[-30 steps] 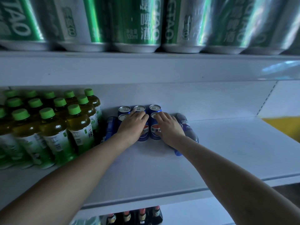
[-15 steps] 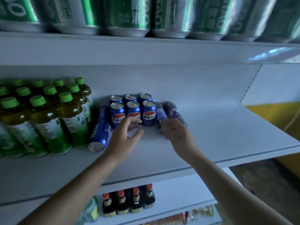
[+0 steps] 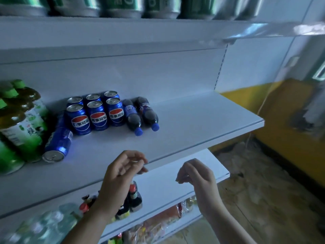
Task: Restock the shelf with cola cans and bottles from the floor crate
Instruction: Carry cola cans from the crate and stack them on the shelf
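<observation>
Several blue cola cans (image 3: 98,115) stand upright in two rows at the back of the white middle shelf (image 3: 193,131). Another cola can (image 3: 58,145) lies on its side to their left, its top facing me. Two small cola bottles (image 3: 140,115) with blue caps lie on their sides right of the cans. My left hand (image 3: 123,171) and my right hand (image 3: 195,175) hover in front of the shelf's front edge, both holding nothing, fingers loosely curled and apart. The floor crate is out of view.
Green-capped tea bottles (image 3: 21,117) crowd the shelf's left end. Green beer cans (image 3: 123,7) line the shelf above. Dark sauce bottles (image 3: 135,198) and clear bottles (image 3: 44,224) sit on lower shelves. A yellow-and-white wall (image 3: 290,120) and a dirty floor (image 3: 263,199) lie to the right.
Both hands let go of the upright cans and drew back from the shelf toward me. The view has swung down and to the right.
</observation>
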`<act>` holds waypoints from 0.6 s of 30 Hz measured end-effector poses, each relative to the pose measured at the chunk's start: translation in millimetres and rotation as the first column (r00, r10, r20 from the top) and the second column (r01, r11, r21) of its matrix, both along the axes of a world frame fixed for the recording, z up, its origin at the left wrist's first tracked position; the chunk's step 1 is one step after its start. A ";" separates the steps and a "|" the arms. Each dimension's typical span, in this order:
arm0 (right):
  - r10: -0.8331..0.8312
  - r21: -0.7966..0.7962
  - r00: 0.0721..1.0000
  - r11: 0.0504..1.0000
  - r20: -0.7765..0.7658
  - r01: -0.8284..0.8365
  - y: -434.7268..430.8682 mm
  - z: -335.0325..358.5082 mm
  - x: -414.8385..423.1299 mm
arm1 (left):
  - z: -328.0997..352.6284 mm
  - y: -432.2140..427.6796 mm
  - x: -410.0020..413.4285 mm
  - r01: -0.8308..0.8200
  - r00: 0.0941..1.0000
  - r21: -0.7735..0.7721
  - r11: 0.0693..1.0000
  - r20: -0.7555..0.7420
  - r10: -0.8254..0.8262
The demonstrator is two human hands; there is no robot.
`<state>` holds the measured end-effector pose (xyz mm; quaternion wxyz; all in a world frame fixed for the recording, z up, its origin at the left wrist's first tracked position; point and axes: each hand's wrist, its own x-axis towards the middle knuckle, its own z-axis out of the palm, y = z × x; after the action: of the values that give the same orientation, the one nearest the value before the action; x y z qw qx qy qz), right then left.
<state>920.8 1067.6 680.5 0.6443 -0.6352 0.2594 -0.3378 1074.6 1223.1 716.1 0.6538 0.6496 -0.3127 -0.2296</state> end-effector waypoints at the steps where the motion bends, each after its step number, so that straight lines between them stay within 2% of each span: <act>1: -0.010 0.003 1.000 1.000 -0.009 0.010 -2.4 -4.0 -13.7 | -1.8 -7.5 -12.7 0.018 1.000 -0.001 1.000 -0.009 -0.018; 6: -0.068 0.097 0.997 0.993 -0.031 0.070 -23.2 -19.1 -91.2 | -13.7 -46.3 -78.7 0.074 0.987 -0.015 0.997 -0.141 -0.075; 9: -0.119 0.176 0.993 0.978 0.011 0.115 -37.4 -24.5 -140.3 | -18.3 -63.5 -123.1 0.132 0.963 -0.032 0.991 -0.234 -0.136; 14: -0.278 0.358 0.959 0.902 0.057 0.241 -56.3 -36.9 -217.9 | -22.4 -93.3 -192.9 0.241 0.942 0.022 0.970 -0.245 -0.229; 18: -0.377 0.352 0.926 0.870 0.028 0.344 -61.9 -43.0 -282.5 | -28.1 -131.1 -244.1 0.366 0.912 0.087 0.927 -0.234 -0.338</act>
<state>638.2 1005.6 637.5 0.6816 -0.4374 0.3966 -0.4322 830.5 1091.9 688.0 0.5884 0.5947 -0.3369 -0.4320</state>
